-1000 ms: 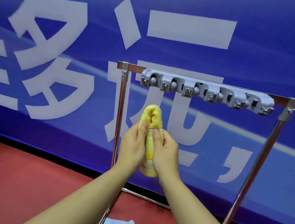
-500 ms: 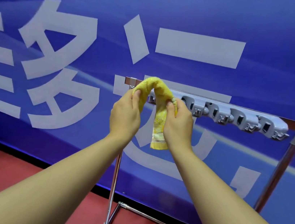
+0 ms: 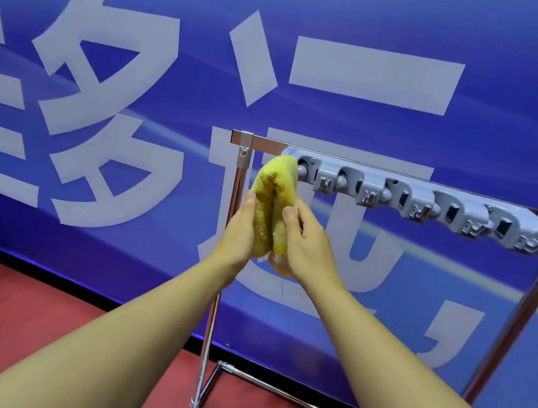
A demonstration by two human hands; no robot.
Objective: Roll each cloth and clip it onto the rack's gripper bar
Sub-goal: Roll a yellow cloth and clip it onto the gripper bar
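cloth (image 3: 272, 204) folded, top edge touching gripper bar (image 3: 413, 203) left end.

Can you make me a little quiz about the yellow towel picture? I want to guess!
1. True or false: the yellow cloth is folded over, its bend pointing up.
2. Which holds the cloth? A) left hand only B) right hand only C) both
3. Fill in: the bend sits at the ____ end of the grey gripper bar.

Key: 1 true; 2 C; 3 left
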